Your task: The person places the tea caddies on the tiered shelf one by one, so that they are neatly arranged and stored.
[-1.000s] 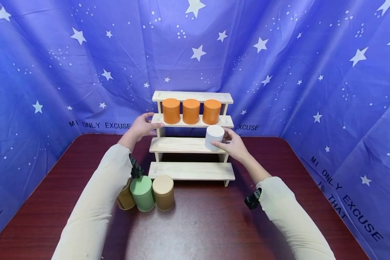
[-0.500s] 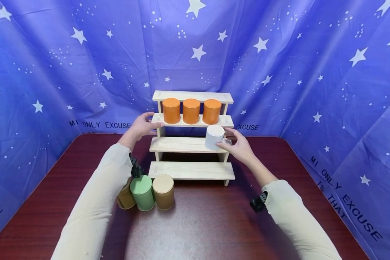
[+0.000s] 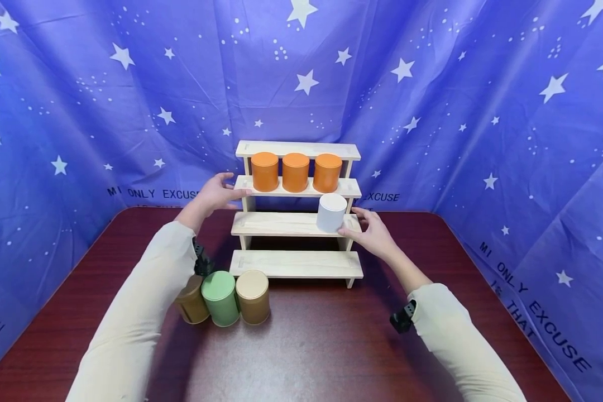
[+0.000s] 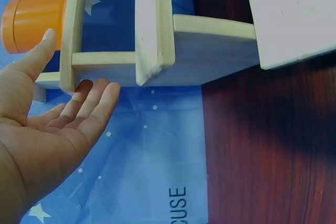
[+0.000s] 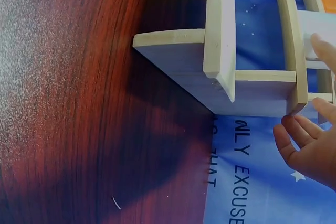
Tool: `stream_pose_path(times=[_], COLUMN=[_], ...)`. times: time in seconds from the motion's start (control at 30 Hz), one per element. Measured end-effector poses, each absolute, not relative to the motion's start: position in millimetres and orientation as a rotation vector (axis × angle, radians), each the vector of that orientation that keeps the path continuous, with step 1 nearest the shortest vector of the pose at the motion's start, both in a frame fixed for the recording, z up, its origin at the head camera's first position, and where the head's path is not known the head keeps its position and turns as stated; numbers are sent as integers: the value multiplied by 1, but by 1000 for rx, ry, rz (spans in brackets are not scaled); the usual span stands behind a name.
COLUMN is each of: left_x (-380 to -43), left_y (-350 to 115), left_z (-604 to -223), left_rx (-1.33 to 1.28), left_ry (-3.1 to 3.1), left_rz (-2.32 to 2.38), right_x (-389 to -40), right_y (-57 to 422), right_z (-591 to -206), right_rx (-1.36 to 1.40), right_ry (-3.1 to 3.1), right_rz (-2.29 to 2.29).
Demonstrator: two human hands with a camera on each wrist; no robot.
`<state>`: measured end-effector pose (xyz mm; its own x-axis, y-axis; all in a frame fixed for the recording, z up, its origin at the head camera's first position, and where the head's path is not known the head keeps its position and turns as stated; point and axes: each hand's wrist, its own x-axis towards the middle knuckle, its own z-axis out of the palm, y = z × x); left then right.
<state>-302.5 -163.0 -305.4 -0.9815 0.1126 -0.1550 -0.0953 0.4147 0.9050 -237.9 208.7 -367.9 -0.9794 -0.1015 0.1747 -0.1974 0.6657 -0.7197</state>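
Over on the four-tier wooden rack [image 3: 276, 224] sits a white canister [image 3: 331, 213], right hand [image 3: 373, 234] spread at its four o'clock, left hand [image 3: 215, 194] spread at the rack's ten o'clock

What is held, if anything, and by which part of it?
Nothing appears held: the right hand is only near the white can, the left hand near the wooden stand. Whether either touches cannot be told.

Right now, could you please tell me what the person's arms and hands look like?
The left sleeve and right sleeve are cream, long and creased. A small black left wrist camera and right wrist camera sit by the cuffs, with no cables visible. The left hand and right hand are bare, without gloves.
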Motion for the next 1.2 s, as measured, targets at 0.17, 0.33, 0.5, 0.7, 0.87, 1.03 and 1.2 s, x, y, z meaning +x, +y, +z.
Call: stream_pose_path(times=[0.17, 0.33, 0.5, 0.7, 0.87, 1.03, 1.2], left_x=[-297, -291, -286, -280, -273, -264, -253], left_y=[-173, -182, -191, -199, -205, -212, -226], left_z=[-301, -299, -298, -296, -294, -293, -291], left_rx=[47, 66, 84, 154, 223, 296, 381], left_ry=[2478, 2511, 2554, 2565, 2592, 2631, 2651], left_rz=[1577, 1495, 1424, 1389, 1336, 1242, 1130], right_x=[-239, -240, -241, -241, -241, -240, -239], right_y=[208, 209, 211, 212, 213, 213, 212], right_z=[-370, -373, -376, -377, -377, -376, -378], right_rx=[237, 230, 218, 199, 205, 188, 170], right_ry=[-2784, -2835, -2864, -2882, -2877, -2880, -2882], right_rz=[1166, 1100, 1071, 1090, 1105, 1140, 1170])
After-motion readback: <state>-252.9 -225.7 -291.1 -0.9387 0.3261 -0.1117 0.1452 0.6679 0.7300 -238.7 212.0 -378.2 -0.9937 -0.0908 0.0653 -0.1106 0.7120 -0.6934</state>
